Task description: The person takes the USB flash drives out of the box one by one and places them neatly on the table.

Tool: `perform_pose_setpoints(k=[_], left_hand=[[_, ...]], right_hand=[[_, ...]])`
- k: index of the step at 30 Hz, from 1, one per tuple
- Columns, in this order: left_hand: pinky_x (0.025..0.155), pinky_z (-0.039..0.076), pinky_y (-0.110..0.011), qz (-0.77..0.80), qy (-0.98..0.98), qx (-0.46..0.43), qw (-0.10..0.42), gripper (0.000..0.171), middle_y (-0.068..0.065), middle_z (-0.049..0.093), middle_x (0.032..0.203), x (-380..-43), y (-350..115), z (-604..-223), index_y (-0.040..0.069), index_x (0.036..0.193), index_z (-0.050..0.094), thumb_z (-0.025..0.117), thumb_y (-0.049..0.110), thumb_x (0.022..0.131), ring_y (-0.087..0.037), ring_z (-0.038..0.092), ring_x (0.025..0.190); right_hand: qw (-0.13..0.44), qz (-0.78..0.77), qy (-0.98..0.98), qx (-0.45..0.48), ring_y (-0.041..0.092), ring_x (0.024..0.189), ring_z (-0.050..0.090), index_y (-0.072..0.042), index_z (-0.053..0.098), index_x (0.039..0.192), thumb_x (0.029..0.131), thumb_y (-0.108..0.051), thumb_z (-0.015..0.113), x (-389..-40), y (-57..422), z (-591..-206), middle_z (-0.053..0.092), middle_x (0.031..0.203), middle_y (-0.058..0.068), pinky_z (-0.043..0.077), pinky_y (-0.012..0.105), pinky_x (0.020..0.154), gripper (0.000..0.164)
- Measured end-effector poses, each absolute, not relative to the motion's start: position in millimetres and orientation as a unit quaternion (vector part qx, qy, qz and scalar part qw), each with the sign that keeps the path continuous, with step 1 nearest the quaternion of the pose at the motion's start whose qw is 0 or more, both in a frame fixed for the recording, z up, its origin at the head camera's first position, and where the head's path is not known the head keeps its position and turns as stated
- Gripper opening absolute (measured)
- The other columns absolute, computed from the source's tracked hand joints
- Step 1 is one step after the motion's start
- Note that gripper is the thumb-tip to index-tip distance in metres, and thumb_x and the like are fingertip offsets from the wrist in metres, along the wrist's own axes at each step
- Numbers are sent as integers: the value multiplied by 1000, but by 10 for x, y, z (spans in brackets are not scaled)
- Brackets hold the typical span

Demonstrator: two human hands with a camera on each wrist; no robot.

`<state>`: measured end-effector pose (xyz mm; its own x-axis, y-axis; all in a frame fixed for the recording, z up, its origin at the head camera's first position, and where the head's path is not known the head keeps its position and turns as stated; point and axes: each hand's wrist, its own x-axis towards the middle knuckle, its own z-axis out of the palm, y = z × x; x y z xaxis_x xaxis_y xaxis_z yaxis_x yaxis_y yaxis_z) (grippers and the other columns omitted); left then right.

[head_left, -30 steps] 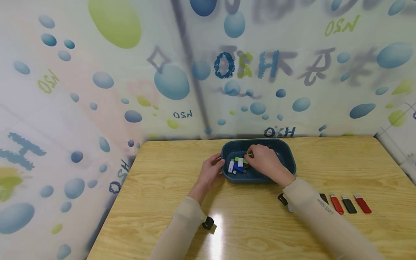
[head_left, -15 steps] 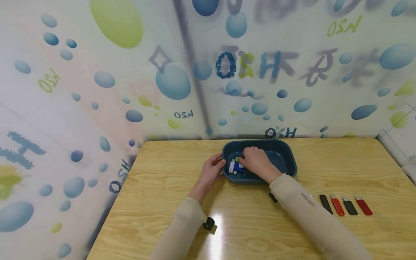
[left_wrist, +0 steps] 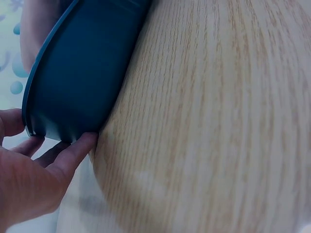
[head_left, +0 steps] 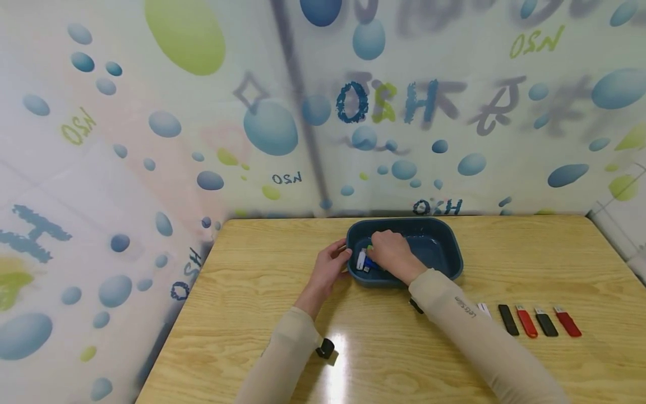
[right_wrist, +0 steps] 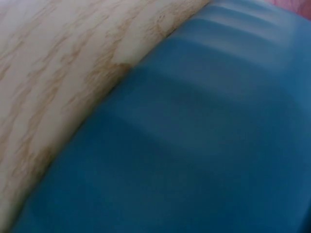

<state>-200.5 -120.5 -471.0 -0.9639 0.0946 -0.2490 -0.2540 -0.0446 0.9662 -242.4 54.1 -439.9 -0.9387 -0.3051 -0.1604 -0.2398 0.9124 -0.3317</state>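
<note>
A dark blue plastic bin (head_left: 433, 251) stands on the wooden table close to the wall. My left hand (head_left: 330, 266) grips its left end, thumb at the rim and fingers against the outer wall, as the left wrist view also shows. Inside, at the left, lie a white USB stick (head_left: 360, 260) and a blue USB stick (head_left: 372, 264). My right hand (head_left: 393, 251) reaches down into the bin over them, and a bit of green (head_left: 370, 248) shows at its fingers. Its fingertips are hidden, so I cannot tell what they hold. Only the bin's outer wall (right_wrist: 184, 136) fills the right wrist view.
Right of the bin, a row of USB sticks lies on the table: a partly covered white one (head_left: 483, 310), a black one (head_left: 508, 320), a red one (head_left: 526, 321), another black one (head_left: 546, 322) and a dark red one (head_left: 567, 321). Behind stands a patterned wall (head_left: 323, 112).
My right hand has moved left and lower inside the bin, from a green piece at its fingertips to over the USB sticks. The left hand has kept its hold on the bin.
</note>
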Motion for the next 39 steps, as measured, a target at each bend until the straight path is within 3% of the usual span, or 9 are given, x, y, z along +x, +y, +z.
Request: perform_pose_setpoints(k=[8, 15, 19, 22, 24, 34, 39], left_hand=[[99, 54, -55, 718, 683, -62, 117, 47, -23, 49, 153, -2005, -1200, -4718, 3, 152, 48, 56, 14, 107, -39, 57, 130], [96, 56, -54, 728, 673, -56, 119, 48, -23, 49, 153, -1988, -1191, -4721, 1, 152, 48, 57, 14, 107, -40, 58, 130], [95, 57, -51, 729, 672, -54, 118, 47, -22, 49, 152, -1976, -1194, -4702, 2, 152, 48, 56, 14, 107, -39, 58, 129], [96, 56, -51, 726, 675, -56, 117, 47, -22, 50, 152, -1978, -1198, -4696, 2, 152, 48, 56, 14, 107, -38, 59, 129], [97, 56, -52, 724, 677, -60, 118, 47, -21, 50, 152, -1982, -1201, -4697, 3, 152, 49, 57, 15, 107, -37, 59, 129], [93, 58, -50, 725, 676, -59, 118, 47, -22, 50, 152, -2000, -1207, -4722, 2, 152, 49, 57, 15, 107, -38, 60, 128], [83, 61, -42, 724, 677, -70, 109, 39, -21, 59, 137, -1992, -1201, -4713, -1, 141, 53, 59, 14, 105, -30, 66, 111]], right_hand=[[107, -158, 970, -147, 24, 62, 57, -8, 65, 78, 98, -16, 70, -2422, 541, -4389, 57, 68, 6, 47, 38, 62, 22], [100, -192, 965, -149, 21, 58, 51, -9, 63, 71, 95, -12, 69, -2381, 655, -4320, 52, 66, 5, 38, 33, 54, 25], [83, -219, 962, -142, 24, 72, 59, -2, 74, 92, 95, -12, 67, -2330, 753, -4256, 65, 85, 11, 50, 37, 65, 12], [70, -237, 959, -137, 28, 88, 64, 3, 72, 111, 96, -13, 65, -2265, 844, -4197, 69, 105, 16, 56, 45, 80, 23], [62, -248, 957, -135, 29, 92, 65, 4, 70, 115, 97, -13, 64, -2216, 912, -4160, 69, 110, 17, 57, 47, 82, 26], [4, -269, 953, -138, 25, 82, 61, 2, 69, 113, 100, -16, 66, -1955, 1276, -3964, 66, 100, 13, 55, 44, 71, 23], [-26, -263, 955, -136, 23, 76, 59, 4, 69, 110, 97, -14, 68, -1872, 1462, -3888, 65, 92, 11, 54, 42, 66, 23]])
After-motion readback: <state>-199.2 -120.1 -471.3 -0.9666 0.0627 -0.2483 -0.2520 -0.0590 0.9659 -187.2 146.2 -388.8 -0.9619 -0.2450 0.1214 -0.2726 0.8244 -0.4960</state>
